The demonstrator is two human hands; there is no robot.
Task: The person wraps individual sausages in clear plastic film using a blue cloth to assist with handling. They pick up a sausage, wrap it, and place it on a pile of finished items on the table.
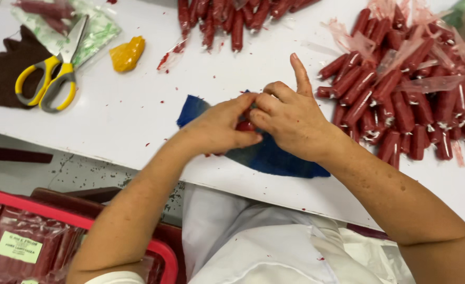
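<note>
My left hand [219,128] and my right hand [290,118] meet over a blue cloth [272,158] on the white table [132,110]. Together they pinch a small red sausage-like piece [245,125], mostly hidden between the fingers. My right index finger points upward. To the right lies a large pile of red wrapped sausages [400,100] mixed with clear plastic scraps. Another row of red sausages [227,18] lies at the table's far edge.
Yellow-handled scissors [54,79] rest at the left on a plastic bag [88,31] and a brown cloth [4,73]. A yellow lump [127,53] sits nearby. A red crate [153,247] with packed sausage bags [22,244] stands at lower left.
</note>
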